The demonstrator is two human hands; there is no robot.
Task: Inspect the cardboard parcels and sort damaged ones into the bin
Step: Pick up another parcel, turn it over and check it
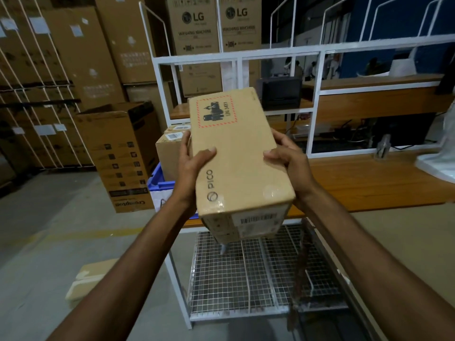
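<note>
Both hands grip one cardboard parcel [236, 153] in mid-air, above the near edge of the wooden bench [369, 178]. Left hand [194, 166] clasps the parcel's left side, thumb lying across the top face. Right hand [288, 161] clasps the right side, thumb on top, fingers wrapped around the far edge. The parcel tilts with its near end lower; that end carries a barcode label, and the top shows the word PICO and a red-bordered hazard mark. Below the parcel is a wire mesh shelf [234, 279] in a white frame. Just behind the parcel's left side sit two more parcels [170, 148] in a blue bin [157, 183]. Left of the bin stands a tall open carton [118, 156]. Behind the parcel rise LG washing machine boxes [214, 28].
</note>
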